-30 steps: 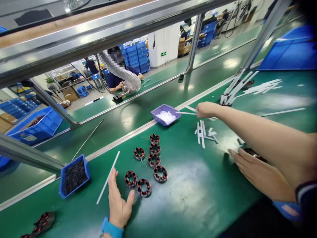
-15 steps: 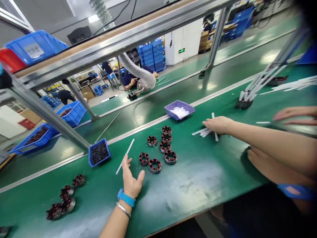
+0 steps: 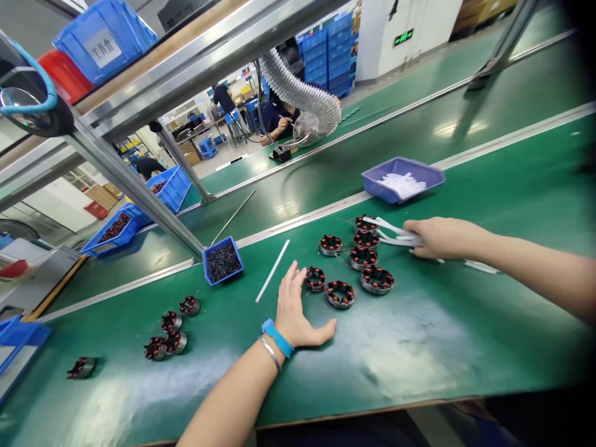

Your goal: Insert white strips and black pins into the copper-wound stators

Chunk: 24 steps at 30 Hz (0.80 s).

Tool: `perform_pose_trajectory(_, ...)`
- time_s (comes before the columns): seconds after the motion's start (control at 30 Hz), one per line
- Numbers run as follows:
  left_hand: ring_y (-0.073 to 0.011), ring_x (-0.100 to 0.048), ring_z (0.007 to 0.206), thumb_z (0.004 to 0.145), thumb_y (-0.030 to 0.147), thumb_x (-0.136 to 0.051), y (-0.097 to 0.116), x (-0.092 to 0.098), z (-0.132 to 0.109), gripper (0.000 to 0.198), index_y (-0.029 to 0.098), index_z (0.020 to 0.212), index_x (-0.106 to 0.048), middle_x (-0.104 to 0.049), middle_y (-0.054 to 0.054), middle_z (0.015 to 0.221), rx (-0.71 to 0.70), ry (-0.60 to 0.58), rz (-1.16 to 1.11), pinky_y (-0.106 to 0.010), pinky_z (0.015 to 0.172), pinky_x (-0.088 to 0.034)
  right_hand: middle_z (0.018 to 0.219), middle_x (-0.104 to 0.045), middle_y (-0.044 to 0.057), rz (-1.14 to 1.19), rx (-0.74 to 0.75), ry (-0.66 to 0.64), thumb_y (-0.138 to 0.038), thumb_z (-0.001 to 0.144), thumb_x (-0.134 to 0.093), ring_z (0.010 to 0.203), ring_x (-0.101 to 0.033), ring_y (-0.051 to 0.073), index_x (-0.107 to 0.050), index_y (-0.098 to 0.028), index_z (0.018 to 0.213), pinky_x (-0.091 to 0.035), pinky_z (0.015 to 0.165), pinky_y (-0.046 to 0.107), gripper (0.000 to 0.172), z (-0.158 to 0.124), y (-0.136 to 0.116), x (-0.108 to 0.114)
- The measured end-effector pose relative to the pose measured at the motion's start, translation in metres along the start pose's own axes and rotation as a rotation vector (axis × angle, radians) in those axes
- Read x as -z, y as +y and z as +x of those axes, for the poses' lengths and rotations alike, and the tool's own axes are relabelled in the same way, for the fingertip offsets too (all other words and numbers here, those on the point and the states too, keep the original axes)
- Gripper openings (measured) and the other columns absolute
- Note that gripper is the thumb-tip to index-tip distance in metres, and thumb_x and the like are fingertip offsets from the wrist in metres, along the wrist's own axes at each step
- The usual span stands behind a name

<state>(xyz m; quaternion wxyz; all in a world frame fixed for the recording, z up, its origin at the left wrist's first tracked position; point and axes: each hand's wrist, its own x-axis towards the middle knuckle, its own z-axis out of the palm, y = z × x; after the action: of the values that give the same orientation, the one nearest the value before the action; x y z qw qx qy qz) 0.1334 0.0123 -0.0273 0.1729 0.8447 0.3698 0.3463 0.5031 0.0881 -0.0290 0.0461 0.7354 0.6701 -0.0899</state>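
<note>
My left hand [image 3: 302, 313], with a blue wristband and a silver bangle, is open over the green bench. Its fingertips are beside a ring-shaped motor stator [image 3: 315, 279] with copper-coloured windings. Several more stators [image 3: 377, 280] lie in a cluster to the right of that hand. My right hand [image 3: 433, 238] is closed on a few white strips [image 3: 393, 231], whose free ends point left over the rear stators. A single white stick [image 3: 272, 271] lies on the bench beyond my left hand.
A purple tray [image 3: 400, 198] of white pieces and a blue tray [image 3: 238, 267] of dark pieces stand along the back. More stators [image 3: 174, 341] sit to the left. A metal frame post [image 3: 139, 186] rises at the back left. White strips [image 3: 482, 267] lie right of my right hand.
My right hand has picked up the white strips from the bench and carried them left to the stators. My view has turned right; a co-worker's hands have left it. My left hand stays open, now closer to the stators.
</note>
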Motion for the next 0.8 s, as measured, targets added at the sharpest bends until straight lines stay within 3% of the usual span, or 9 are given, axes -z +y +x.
perform_pose_trajectory(0.1,-0.0343,-0.045,0.129,0.057,0.037,-0.073,-0.005,-0.008,0.017,0.077,0.015,0.127,-0.048,-0.046,-0.020,0.139,-0.057,-0.043,0.000,-0.053,0.105,-0.040,0.068,-0.060,-0.002,0.022,-0.022,0.016,-0.033,0.089,-0.061,0.055,-0.051,0.008,-0.064,-0.016,0.081,-0.044,0.055,0.023,0.020,-0.002,-0.006,0.010)
perform_pose_trajectory(0.2,-0.0320,-0.052,0.120,0.060,0.040,-0.073,-0.009,-0.016,0.027,0.056,0.018,0.109,-0.058,-0.056,-0.017,0.127,-0.043,-0.053,0.026,-0.051,0.099,-0.046,0.056,-0.060,0.001,0.052,-0.063,0.071,-0.029,0.081,-0.067,0.049,-0.050,0.010,-0.064,-0.016,0.070,-0.037,0.052,0.025,0.018,-0.006,0.006,0.033)
perform_pose_trajectory(0.33,-0.0324,-0.058,0.109,0.056,0.054,-0.075,-0.009,-0.008,0.025,0.058,0.017,0.099,-0.061,-0.059,-0.016,0.124,0.005,-0.040,0.074,-0.051,0.093,-0.050,0.065,-0.067,0.002,0.165,0.001,0.124,-0.028,0.075,-0.070,0.057,-0.061,0.014,-0.065,-0.021,0.074,-0.040,0.055,0.025,0.008,-0.040,0.006,0.059)
perform_pose_trajectory(0.4,-0.0305,-0.060,0.104,0.057,0.052,-0.074,-0.008,0.003,0.018,0.055,0.017,0.097,-0.062,-0.061,-0.015,0.119,0.017,-0.036,0.074,-0.048,0.091,-0.052,0.066,-0.067,0.000,0.300,0.210,0.109,-0.027,0.073,-0.070,0.058,-0.062,0.015,-0.064,-0.026,0.073,-0.043,0.055,0.025,0.006,-0.069,-0.021,0.056)
perform_pose_trajectory(0.47,-0.0289,-0.061,0.102,0.057,0.048,-0.073,-0.008,0.015,0.008,0.052,0.016,0.097,-0.062,-0.063,-0.014,0.114,0.033,-0.051,0.079,-0.044,0.091,-0.053,0.062,-0.063,0.002,0.392,0.508,0.060,-0.026,0.074,-0.065,0.051,-0.059,0.016,-0.060,-0.028,0.066,-0.043,0.051,0.028,0.010,-0.097,-0.068,0.041)
perform_pose_trajectory(0.53,-0.0301,-0.061,0.105,0.057,0.046,-0.073,-0.009,0.028,-0.002,0.056,0.015,0.101,-0.062,-0.062,-0.015,0.117,0.066,-0.108,0.120,-0.044,0.094,-0.052,0.071,-0.065,0.005,0.351,0.676,0.040,-0.019,0.075,-0.059,0.055,-0.062,0.018,-0.059,-0.028,0.067,-0.046,0.052,0.030,0.011,-0.120,-0.122,0.019)
perform_pose_trajectory(0.6,-0.0330,-0.059,0.111,0.057,0.047,-0.073,-0.010,0.043,-0.012,0.061,0.015,0.107,-0.060,-0.058,-0.017,0.127,0.106,-0.201,0.181,-0.047,0.098,-0.050,0.075,-0.065,0.006,0.222,0.711,0.089,-0.010,0.072,-0.053,0.052,-0.063,0.018,-0.059,-0.025,0.070,-0.045,0.050,0.031,0.017,-0.133,-0.168,-0.005)
perform_pose_trajectory(0.67,-0.0352,-0.056,0.118,0.058,0.050,-0.074,-0.009,0.061,-0.019,0.067,0.015,0.112,-0.058,-0.051,-0.018,0.137,0.154,-0.290,0.224,-0.049,0.101,-0.048,0.074,-0.064,0.006,0.128,0.712,0.134,-0.009,0.072,-0.052,0.049,-0.062,0.019,-0.059,-0.023,0.071,-0.043,0.044,0.032,0.016,-0.136,-0.197,-0.023)
perform_pose_trajectory(0.8,-0.0391,-0.051,0.123,0.048,0.054,-0.081,-0.002,0.101,-0.020,0.086,0.016,0.120,-0.054,-0.046,-0.019,0.142,0.226,-0.523,0.268,-0.052,0.100,-0.047,0.087,-0.066,0.007,0.236,0.731,0.261,-0.026,0.078,-0.058,0.052,-0.064,0.020,-0.064,-0.022,0.093,-0.049,0.046,0.035,0.017,-0.130,-0.200,-0.036)
